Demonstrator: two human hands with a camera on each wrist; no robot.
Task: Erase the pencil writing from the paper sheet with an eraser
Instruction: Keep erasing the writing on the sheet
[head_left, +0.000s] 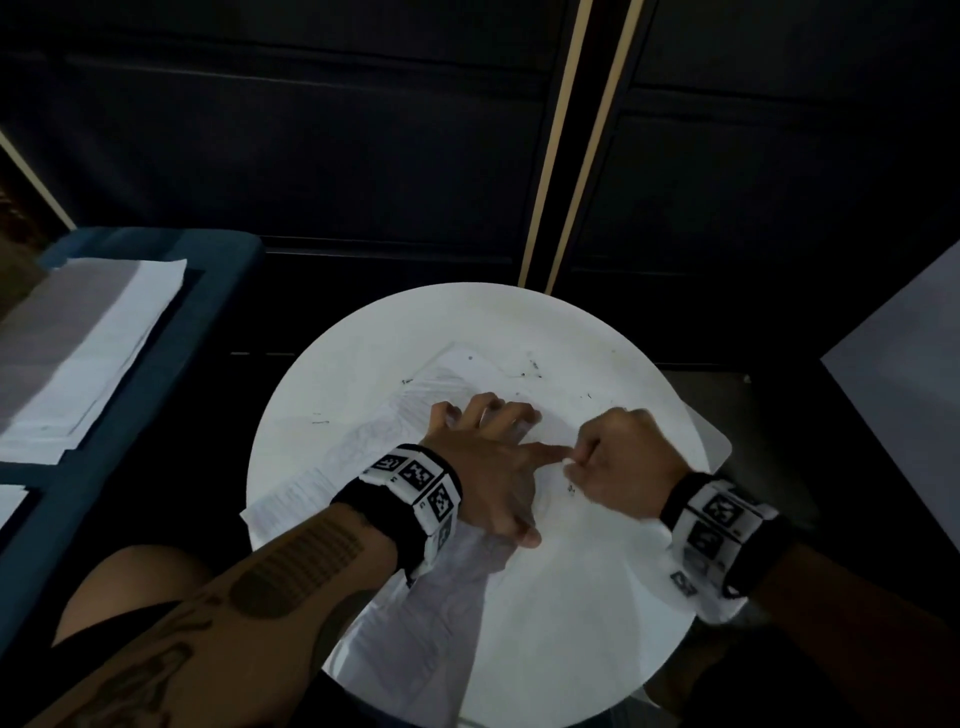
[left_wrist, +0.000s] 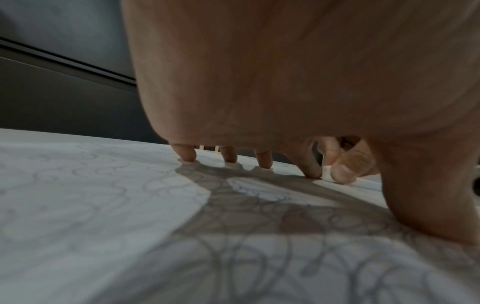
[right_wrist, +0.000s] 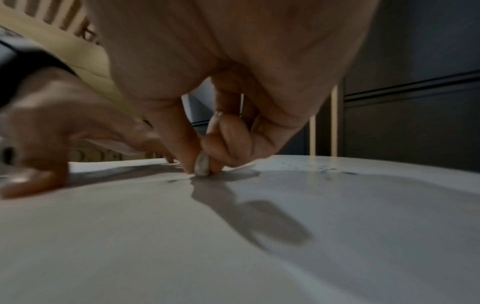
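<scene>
Dim room, dark panelled wall (head_left: 363, 130), round white table (head_left: 597, 649), blue bench (head_left: 218, 270)

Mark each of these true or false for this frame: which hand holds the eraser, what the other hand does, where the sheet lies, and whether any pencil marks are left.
1. The right hand pinches the eraser. True.
2. The left hand is lifted clear of the paper sheet. False: its spread fingertips press on it.
3. The sheet lies on a round white table. True.
4. All pencil writing is gone. False: loops remain near the left wrist.
</scene>
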